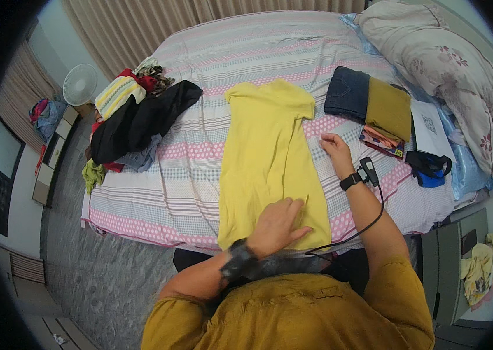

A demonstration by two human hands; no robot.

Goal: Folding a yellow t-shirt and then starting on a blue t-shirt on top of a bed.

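Note:
A long yellow short-sleeved garment (pixel 264 140), like a dress or long T-shirt, lies on the bed with its neck end away from me. Its body is narrow, with soft creases running lengthwise. My left hand (pixel 278 224) rests over its near end, fingers stretched out and thumb apart, holding nothing. Just off the garment's right edge, above the bedsheet, is my right hand (pixel 337 154). Its fingers are loosely bent and I see nothing in them. Both wrists wear dark straps; a black cable hangs from a small device (pixel 368 171) on the right one.
A loose heap of clothes (pixel 135 125) lies on the bed's left side. To the right are folded jeans (pixel 347 93), a folded mustard garment (pixel 389 111), a white sheet (pixel 430 125) and a black-and-blue item (pixel 427 168). A bunched floral blanket (pixel 433 52) fills the far right corner.

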